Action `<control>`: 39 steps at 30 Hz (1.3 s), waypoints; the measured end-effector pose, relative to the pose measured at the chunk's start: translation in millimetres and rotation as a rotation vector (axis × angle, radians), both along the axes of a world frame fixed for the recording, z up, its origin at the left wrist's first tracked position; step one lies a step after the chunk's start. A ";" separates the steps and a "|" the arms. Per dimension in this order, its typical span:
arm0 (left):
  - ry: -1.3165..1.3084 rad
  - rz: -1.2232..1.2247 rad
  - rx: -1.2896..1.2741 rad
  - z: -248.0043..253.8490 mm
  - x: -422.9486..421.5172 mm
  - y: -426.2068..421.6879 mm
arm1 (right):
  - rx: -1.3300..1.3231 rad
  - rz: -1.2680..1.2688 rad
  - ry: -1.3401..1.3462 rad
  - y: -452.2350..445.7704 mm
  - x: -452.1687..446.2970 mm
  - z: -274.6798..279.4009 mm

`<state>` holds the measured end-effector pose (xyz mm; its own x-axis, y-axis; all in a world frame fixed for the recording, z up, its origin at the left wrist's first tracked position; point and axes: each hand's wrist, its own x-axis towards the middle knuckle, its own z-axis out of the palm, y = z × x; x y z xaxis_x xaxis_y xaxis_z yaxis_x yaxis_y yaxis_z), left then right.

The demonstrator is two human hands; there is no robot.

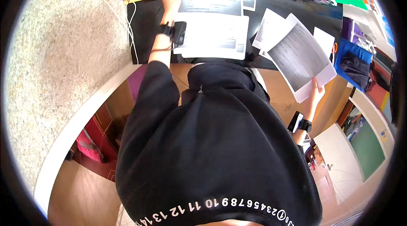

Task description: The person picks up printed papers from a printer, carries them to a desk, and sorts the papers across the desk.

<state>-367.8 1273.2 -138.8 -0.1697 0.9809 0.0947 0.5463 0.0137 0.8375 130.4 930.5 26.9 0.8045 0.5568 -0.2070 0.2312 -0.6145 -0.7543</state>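
Gleams smooth and glossy across the black desk. Shows plain paper in the printed sheets on the desk, matt cloth in the black top before it, rough grain on the pale surface left of it.

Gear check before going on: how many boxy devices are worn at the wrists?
2: one black device by the left hand, and another device by the right hand, which holds printed paper. Sleeves might hide more.
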 end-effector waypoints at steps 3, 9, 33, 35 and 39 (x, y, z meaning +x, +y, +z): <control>-0.065 0.061 0.087 -31.9 9.4 9.2 | 0.039 -0.035 0.029 -2.1 -1.7 2.1; -0.186 -0.067 -0.249 -50.2 12.8 -1.5 | 0.013 -0.040 0.047 8.4 -5.6 2.3; 0.396 0.074 -0.148 -37.2 -28.4 -133.9 | -0.025 -0.042 0.146 49.0 -5.0 -19.6; 0.366 0.328 -0.376 -39.3 -29.5 -172.3 | 0.008 -0.023 0.166 49.6 -1.0 -22.7; 0.310 0.500 -0.556 -54.1 -27.1 -210.7 | -0.005 -0.032 0.157 49.4 -0.9 -16.6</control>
